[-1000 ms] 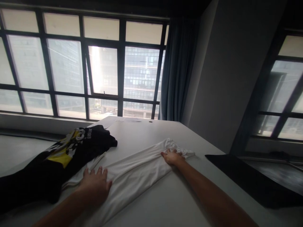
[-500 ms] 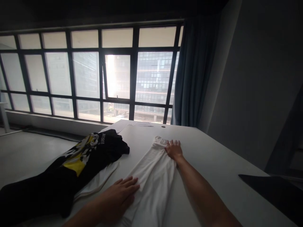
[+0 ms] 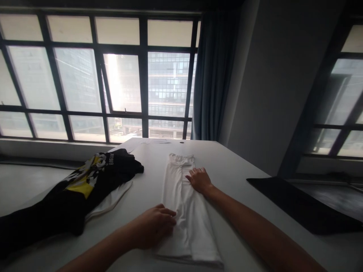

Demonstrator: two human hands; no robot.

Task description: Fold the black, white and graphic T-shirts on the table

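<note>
White pants with a gathered waistband lie lengthwise on the white table, the band at the far end and the hem near me. Across their left side, about halfway down, rests my left hand; its fingers are bent onto the cloth, and the thumb is hidden. My right hand lies on the right edge just below the waistband, its fingers spread. Wrinkles run down the middle of the pants between the hands. A black T-shirt with a yellow and white print lies to the left, over a white piece of cloth.
The white table reaches toward the windows, with papers at its far end. A black mat lies on the right. A dark blue curtain hangs beside the windows.
My view has turned right and slightly down. The lower part of the pants has shifted right, and their hem now shows. My left hand has moved right, its fingers more bent.
</note>
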